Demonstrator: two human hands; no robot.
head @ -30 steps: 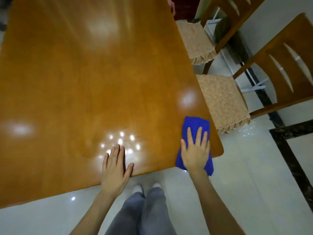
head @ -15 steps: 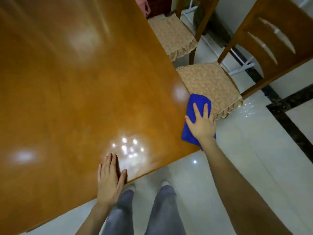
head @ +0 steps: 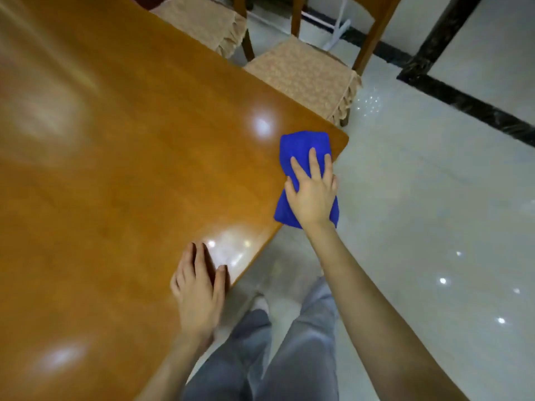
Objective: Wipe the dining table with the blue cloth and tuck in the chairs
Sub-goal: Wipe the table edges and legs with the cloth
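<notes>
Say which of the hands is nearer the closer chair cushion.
Right. The right hand presses the blue cloth at the table corner by the cushion; the left hand rests farther back.

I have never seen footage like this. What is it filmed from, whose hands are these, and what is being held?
No machine here: a person wears a camera on the head, so the single view looks down over their arms. The right hand lies flat on the blue cloth, pressing it onto the corner of the dining table; part of the cloth hangs over the edge. The left hand rests flat on the table near its edge, holding nothing. Beyond the corner stand a nearer chair and a farther chair, both cushioned. The grey trousers at the bottom are the person's legs.
</notes>
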